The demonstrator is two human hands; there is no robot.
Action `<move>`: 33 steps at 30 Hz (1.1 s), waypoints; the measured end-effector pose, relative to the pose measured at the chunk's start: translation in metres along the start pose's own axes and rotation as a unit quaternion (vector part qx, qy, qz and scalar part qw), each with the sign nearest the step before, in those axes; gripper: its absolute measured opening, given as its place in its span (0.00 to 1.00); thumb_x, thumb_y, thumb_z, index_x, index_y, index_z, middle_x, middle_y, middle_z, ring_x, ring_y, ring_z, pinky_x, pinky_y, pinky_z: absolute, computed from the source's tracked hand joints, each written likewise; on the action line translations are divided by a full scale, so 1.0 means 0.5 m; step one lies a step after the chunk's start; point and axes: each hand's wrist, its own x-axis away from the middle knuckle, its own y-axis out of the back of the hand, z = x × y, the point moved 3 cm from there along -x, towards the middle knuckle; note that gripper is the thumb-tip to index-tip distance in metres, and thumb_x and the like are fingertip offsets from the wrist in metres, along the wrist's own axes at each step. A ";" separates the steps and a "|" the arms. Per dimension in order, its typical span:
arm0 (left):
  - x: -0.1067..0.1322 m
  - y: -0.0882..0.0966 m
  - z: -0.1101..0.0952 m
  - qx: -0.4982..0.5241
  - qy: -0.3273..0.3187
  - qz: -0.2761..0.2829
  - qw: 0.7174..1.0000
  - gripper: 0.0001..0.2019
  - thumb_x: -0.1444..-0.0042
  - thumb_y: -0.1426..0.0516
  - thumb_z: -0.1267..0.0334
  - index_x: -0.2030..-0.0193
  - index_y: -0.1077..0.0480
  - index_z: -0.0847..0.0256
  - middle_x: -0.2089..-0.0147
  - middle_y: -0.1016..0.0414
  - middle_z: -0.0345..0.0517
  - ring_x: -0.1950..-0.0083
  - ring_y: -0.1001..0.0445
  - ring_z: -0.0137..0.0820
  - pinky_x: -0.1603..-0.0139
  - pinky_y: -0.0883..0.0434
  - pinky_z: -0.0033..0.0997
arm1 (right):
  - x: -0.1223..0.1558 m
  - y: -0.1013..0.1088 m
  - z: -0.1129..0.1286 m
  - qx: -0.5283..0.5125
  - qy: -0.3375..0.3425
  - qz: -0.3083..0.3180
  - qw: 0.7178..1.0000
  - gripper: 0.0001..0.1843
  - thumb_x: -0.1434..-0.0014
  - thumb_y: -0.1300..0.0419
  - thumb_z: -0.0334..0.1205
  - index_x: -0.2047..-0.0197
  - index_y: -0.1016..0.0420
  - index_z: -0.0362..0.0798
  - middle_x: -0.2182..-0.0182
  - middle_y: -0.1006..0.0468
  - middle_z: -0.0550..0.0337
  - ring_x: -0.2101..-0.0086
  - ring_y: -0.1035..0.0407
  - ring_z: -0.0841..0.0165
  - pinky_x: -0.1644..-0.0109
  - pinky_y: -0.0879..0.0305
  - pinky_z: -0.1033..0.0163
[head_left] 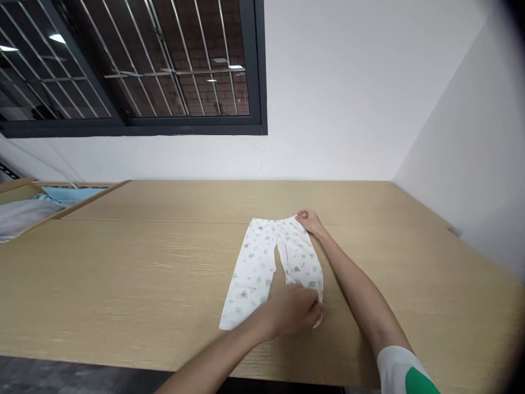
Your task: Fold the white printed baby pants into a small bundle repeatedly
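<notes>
A small pair of white pants (254, 268) with a green and pink print lies spread on the wooden table, waistband away from me and legs towards me. My right hand (309, 221) pinches the right corner of the waistband. Across the lower part of the right leg reaches my left hand (293, 309), its fingers curled closed at that leg's outer edge near the hem. Part of this leg is hidden beneath the left hand. The left leg lies flat, its hem slanting.
The wooden tabletop (135, 273) runs back to a white wall (328, 98), with a seam across it. At the far left stands a wooden-edged bin (88, 201) holding light blue and white cloth. A dark-framed window (258, 71) with bars is above.
</notes>
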 end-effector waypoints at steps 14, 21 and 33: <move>0.310 -0.004 0.112 0.038 0.268 -0.210 0.940 0.20 0.27 0.58 0.57 0.69 0.34 0.56 0.69 0.24 0.44 0.65 0.25 0.37 0.64 0.38 0.34 | -0.008 -0.202 0.225 0.017 0.011 0.004 1.000 0.13 0.46 0.39 0.35 0.56 0.28 0.47 0.61 0.20 0.56 0.63 0.26 0.65 0.59 0.31 0.64; 0.355 -0.036 0.166 -0.062 0.378 -0.176 0.907 0.19 0.28 0.58 0.60 0.59 0.27 0.58 0.62 0.18 0.50 0.60 0.20 0.44 0.61 0.35 0.38 | 0.056 -0.312 0.261 0.072 0.050 0.044 0.995 0.12 0.44 0.43 0.31 0.54 0.29 0.46 0.56 0.23 0.49 0.58 0.28 0.60 0.55 0.33 0.61; 0.316 -0.173 0.073 -0.227 0.220 -0.396 0.862 0.24 0.33 0.48 0.62 0.30 0.36 0.61 0.31 0.31 0.57 0.33 0.33 0.47 0.40 0.35 0.46 | 0.390 -0.252 0.327 0.068 0.396 0.377 0.835 0.24 0.25 0.50 0.50 0.34 0.34 0.44 0.36 0.30 0.43 0.35 0.38 0.58 0.32 0.43 0.50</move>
